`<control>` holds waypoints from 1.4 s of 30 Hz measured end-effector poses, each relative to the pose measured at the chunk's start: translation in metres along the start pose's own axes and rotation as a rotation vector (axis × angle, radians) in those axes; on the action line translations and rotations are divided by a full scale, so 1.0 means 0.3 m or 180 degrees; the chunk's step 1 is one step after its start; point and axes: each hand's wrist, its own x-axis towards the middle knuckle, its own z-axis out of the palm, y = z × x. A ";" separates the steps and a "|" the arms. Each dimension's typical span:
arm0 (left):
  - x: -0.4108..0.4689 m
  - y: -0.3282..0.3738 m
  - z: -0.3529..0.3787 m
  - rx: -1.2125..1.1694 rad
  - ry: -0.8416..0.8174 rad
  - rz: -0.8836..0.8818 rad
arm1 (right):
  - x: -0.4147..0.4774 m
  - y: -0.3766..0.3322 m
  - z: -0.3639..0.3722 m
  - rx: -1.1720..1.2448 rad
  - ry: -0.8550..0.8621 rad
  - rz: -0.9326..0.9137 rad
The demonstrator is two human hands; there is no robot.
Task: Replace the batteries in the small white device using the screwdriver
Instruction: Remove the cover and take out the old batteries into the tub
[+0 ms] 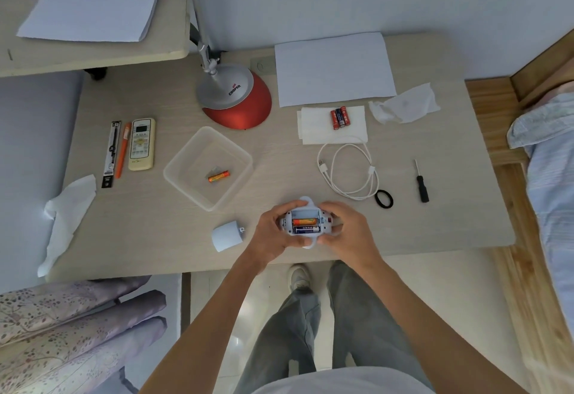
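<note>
Both hands grip the white device, fingers hiding its ends; two batteries show.

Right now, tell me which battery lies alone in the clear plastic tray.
The orange battery in the clear tray; three others sit together on the white tissue, two in the device.

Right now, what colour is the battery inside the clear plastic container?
Orange, seen in the head view.

On the surface, the device sits at six o'clock with its cover just left. The container holding one battery lies at ten o'clock of the device. The cable and screwdriver lie toward two o'clock, three batteries on a tissue behind them.
</note>
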 end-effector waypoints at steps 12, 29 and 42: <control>-0.041 0.046 -0.036 0.1446 0.0297 0.0660 | 0.027 0.006 -0.020 0.0083 -0.0130 0.0156; -0.005 0.151 -0.044 0.4053 -0.0003 0.1900 | 0.025 0.006 -0.008 -0.0046 -0.0188 0.0141; -0.022 0.139 -0.053 0.4181 0.0071 0.1897 | 0.023 0.009 0.000 -0.0004 -0.0155 0.0075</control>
